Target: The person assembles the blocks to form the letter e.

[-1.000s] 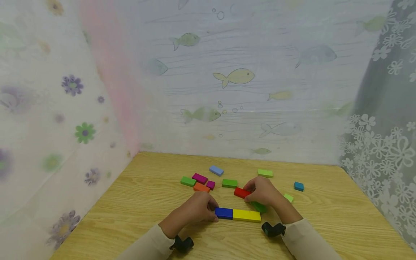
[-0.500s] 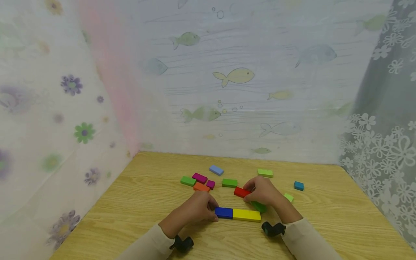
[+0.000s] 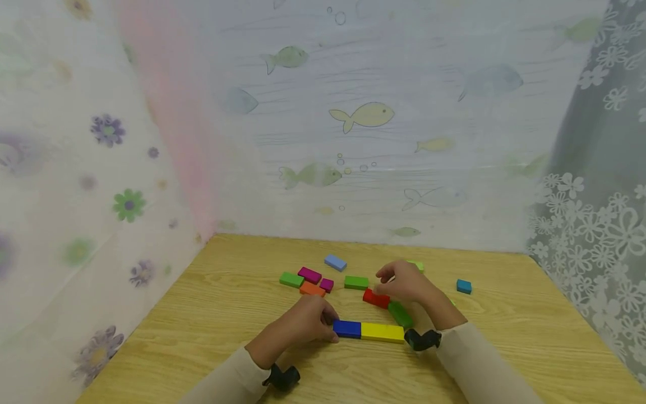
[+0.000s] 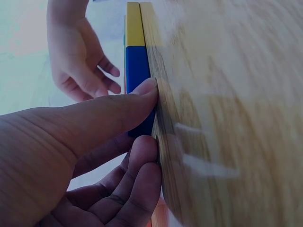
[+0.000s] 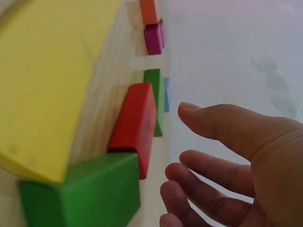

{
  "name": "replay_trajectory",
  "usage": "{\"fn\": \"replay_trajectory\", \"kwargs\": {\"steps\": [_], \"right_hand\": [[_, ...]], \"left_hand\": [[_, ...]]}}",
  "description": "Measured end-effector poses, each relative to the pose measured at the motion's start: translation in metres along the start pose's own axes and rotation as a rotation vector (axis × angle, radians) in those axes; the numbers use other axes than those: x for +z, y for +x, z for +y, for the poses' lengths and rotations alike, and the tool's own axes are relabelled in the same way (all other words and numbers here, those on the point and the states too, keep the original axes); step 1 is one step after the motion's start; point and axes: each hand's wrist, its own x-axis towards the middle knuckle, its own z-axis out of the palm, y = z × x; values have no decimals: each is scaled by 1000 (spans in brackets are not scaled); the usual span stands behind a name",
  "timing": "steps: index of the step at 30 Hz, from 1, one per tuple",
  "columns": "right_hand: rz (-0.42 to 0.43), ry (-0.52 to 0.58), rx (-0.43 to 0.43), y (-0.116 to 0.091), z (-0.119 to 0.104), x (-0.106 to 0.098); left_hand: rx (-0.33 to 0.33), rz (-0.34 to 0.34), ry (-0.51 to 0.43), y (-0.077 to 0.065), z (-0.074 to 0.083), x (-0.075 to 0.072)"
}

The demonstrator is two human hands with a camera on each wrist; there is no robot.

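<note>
My left hand pinches the left end of a dark blue block between thumb and fingers. In the left wrist view the thumb lies across this blue block. A long yellow block continues the row, end to end with the blue one. My right hand hovers just above a red block, holding nothing. Its fingers are relaxed and apart from the red block in the right wrist view. A dark green block touches the red block's right end and slants toward the yellow one.
Behind lie a green block, a light blue block, and a left cluster with an orange block, a magenta block and others. A teal block is at right. Light green pieces are partly hidden behind the right hand.
My right hand has let go of the red block and lifted slightly up and away from it. The left hand stays at the blue block.
</note>
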Motion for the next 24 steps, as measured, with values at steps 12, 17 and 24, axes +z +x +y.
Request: {"fn": "replay_trajectory", "kwargs": {"steps": [12,17,24], "right_hand": [[-45,60,0,31,4,-5],[-47,78,34,43,1,4],[-67,55,57,43,-11,13]], "left_hand": [[-4,-3,-4,0,-3,0],[-10,-1,2,1,-5,1],[-2,-12,2,2,-1,0]]}}
